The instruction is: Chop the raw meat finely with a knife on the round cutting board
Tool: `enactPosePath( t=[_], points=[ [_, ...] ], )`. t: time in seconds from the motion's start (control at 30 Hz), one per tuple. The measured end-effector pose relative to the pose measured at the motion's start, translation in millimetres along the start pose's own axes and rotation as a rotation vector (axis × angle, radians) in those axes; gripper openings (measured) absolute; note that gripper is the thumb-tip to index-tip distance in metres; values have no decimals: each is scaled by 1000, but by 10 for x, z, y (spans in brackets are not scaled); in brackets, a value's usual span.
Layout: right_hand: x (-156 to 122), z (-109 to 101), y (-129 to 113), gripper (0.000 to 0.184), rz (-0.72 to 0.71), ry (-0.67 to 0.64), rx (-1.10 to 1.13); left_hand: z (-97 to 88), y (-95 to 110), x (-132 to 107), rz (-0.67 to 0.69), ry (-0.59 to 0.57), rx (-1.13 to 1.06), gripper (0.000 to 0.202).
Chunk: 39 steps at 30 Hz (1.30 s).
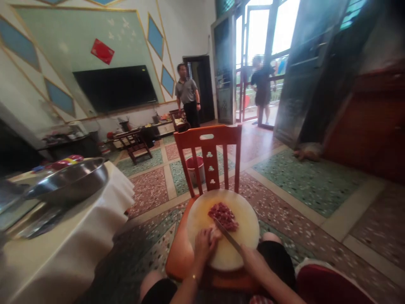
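Note:
A round, pale cutting board (247,211) lies on the seat of a wooden chair (207,131) in front of my knees. Cut red meat (224,214) is heaped near the board's middle. My right hand (252,261) grips a kitchen knife (230,239) by its handle, which the fingers hide. The blade slants up and left, its tip touching the edge of the heap. Just left of the blade, my left hand (204,242) has its fingers curled on a paler piece of meat (216,233), pressed against the board.
To my left, a cloth-covered table (79,223) bears a large metal bowl (72,179). A bucket (195,166) stands behind the chair. One person (187,95) stands near the far wall, another person (263,86) by the open doorway. A red round thing (329,283) is at lower right.

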State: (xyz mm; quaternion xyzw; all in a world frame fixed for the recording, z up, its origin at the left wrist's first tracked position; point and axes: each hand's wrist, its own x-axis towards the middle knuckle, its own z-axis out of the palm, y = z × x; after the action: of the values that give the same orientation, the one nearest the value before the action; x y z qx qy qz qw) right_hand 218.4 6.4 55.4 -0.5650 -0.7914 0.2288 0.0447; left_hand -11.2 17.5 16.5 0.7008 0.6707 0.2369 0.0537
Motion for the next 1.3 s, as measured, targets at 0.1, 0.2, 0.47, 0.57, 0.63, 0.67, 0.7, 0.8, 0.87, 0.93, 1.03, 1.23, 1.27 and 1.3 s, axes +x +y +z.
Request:
enactPosePath(
  t=[0.1,0.2,0.47,0.57,0.63,0.67,0.7,0.8,0.87,0.93,1.03,1.23,1.27,1.3],
  points=[
    [2,-65,-52,40,-17,-27,-33,-2,-27,39,17,4,4,36],
    [-12,-132,-108,35,23,-34,-40,-11,-38,72,36,-6,11,36],
    [-68,-268,-197,28,49,-59,-58,-71,29,88,19,-20,71,35],
    [-68,-279,-203,28,46,-62,-58,-79,35,87,27,-15,75,35],
    [-63,-276,-203,28,47,-64,-64,-76,28,84,34,-10,70,36],
    [-61,-274,-203,28,50,-66,-68,-73,23,82,37,-6,65,36],
    [-59,-273,-204,28,51,-69,-72,-69,18,81,38,-1,60,36],
    [-54,-286,-214,28,46,-72,-74,-57,5,79,41,1,51,36],
    [-50,-302,-228,27,39,-71,-78,-50,-1,77,42,-5,51,36],
    [-45,-313,-242,27,32,-69,-87,-44,-8,76,44,-6,54,36],
    [-34,-305,-253,31,27,-66,-106,-36,-16,78,53,5,57,36],
    [-26,-288,-246,29,60,-87,-89,-51,-6,77,59,36,18,37],
    [-29,-293,-246,29,63,-86,-81,-54,-5,74,54,35,9,37],
    [-32,-297,-245,29,62,-85,-77,-54,-6,71,42,33,0,37]
  ],
)
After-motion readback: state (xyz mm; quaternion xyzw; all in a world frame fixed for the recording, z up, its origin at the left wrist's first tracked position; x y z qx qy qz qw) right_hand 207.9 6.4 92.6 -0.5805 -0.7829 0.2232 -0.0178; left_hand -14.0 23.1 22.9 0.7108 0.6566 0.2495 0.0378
